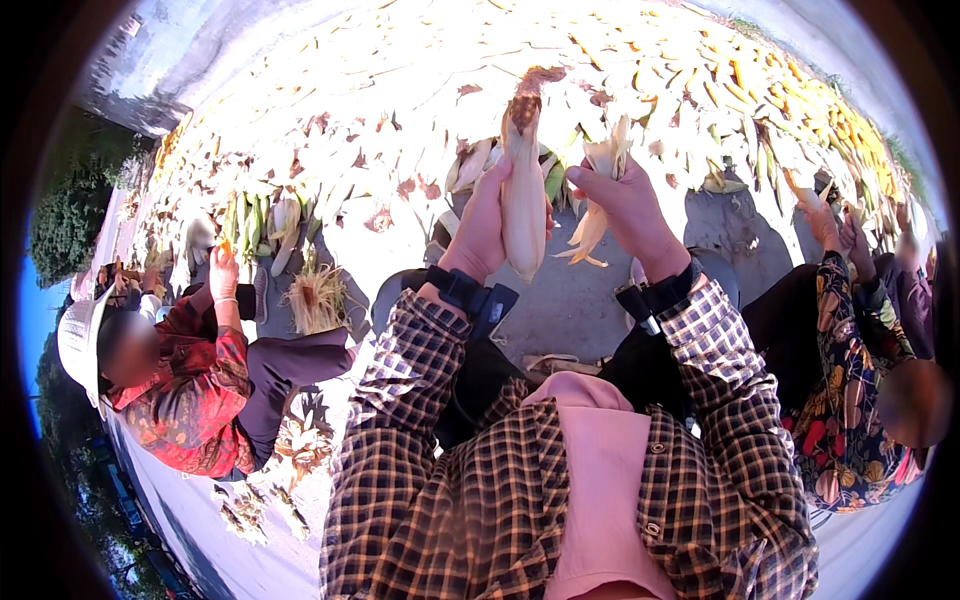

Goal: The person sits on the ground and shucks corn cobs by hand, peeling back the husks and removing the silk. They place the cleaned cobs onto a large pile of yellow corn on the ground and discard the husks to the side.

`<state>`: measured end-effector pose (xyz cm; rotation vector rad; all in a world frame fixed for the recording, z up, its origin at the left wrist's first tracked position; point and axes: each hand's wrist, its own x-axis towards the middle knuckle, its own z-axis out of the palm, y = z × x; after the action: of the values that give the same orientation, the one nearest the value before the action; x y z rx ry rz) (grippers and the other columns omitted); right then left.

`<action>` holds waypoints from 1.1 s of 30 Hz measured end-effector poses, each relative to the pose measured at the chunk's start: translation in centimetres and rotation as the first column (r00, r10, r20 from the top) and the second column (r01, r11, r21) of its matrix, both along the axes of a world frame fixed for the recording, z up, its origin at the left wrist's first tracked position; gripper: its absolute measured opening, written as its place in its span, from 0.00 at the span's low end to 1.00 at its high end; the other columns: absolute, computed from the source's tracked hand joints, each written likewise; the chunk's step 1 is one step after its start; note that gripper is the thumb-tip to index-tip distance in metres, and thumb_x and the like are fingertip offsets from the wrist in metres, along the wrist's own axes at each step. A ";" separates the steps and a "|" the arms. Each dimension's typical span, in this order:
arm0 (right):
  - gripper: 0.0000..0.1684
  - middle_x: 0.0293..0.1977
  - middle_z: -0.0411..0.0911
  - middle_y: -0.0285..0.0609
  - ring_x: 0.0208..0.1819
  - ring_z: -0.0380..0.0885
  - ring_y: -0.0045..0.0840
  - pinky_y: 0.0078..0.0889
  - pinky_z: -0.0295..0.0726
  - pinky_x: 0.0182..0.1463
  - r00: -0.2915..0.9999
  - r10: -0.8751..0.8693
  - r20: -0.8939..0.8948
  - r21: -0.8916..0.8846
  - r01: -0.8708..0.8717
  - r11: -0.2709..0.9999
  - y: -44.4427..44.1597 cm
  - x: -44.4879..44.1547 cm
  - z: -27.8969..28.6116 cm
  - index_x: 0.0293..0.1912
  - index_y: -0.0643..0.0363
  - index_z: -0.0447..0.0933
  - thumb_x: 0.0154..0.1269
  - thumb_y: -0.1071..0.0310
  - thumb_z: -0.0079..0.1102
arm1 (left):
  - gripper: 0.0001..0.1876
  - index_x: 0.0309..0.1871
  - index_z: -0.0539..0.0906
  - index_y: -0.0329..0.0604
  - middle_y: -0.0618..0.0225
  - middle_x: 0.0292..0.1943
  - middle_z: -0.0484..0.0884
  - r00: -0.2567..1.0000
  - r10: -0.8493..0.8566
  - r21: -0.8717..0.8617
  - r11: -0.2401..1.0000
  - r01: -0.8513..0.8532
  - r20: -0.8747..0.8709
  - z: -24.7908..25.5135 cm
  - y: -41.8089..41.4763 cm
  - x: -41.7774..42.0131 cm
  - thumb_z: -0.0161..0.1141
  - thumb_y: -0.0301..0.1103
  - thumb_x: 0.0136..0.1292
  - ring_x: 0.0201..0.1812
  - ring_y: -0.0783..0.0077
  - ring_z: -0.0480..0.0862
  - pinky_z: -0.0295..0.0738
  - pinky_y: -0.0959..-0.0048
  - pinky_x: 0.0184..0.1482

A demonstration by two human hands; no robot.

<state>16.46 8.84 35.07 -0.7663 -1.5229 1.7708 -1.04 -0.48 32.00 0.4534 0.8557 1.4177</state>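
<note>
My left hand (480,225) grips an ear of corn (523,202) that is still wrapped in pale husk. The ear points up and away from me, and its tip ends in a dry brown tuft (529,105). Just to the right, my right hand (637,210) is closed around a torn bunch of pale husk leaves (594,236), which stick out above and below the fist. A small gap separates this bunch from the ear. Kernels cannot be seen on the ear in my left hand.
Corn husks (360,150) and unhusked ears cover the ground ahead. Bare yellow cobs (825,105) lie farther back at the right. A person in a red jacket (187,397) sits at left beside a pile of corn silk (315,300); another in a floral sleeve (832,352) sits close at right.
</note>
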 end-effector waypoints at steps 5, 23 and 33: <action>0.16 0.35 0.79 0.31 0.32 0.75 0.13 0.20 0.76 0.36 0.998 -0.027 -0.061 -0.089 0.022 0.996 0.5 -0.2 0.4 0.48 0.59 0.78 0.68 0.61 0.69 | 0.26 0.58 0.75 0.40 0.57 0.36 0.84 0.994 -0.011 -0.040 0.999 0.007 -0.107 -1.0 0.4 1.1 0.43 0.55 0.78 0.33 0.61 0.86 0.84 0.63 0.39; 0.18 0.37 0.82 0.33 0.36 0.78 0.14 0.22 0.79 0.38 0.996 -0.077 0.045 -0.044 0.079 0.996 0.7 -0.7 -0.6 0.49 0.60 0.79 0.68 0.58 0.69 | 0.21 0.68 0.68 0.42 0.63 0.56 0.78 0.925 0.042 0.020 0.999 -0.037 -0.377 -0.4 0.7 2.2 0.49 0.38 0.76 0.55 0.73 0.79 0.74 0.71 0.57; 0.17 0.38 0.83 0.36 0.36 0.81 0.18 0.24 0.85 0.38 0.997 -0.070 0.043 -0.158 0.076 0.985 1.1 -0.5 -0.9 0.49 0.64 0.80 0.68 0.62 0.68 | 0.24 0.70 0.68 0.45 0.67 0.56 0.79 0.841 0.073 0.087 0.996 -0.031 -0.535 -0.5 0.1 2.2 0.56 0.40 0.75 0.55 0.78 0.78 0.73 0.74 0.59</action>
<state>15.91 9.89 34.15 -0.9269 -1.3710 1.8485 1.21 -0.36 31.47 0.9226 1.2764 1.3931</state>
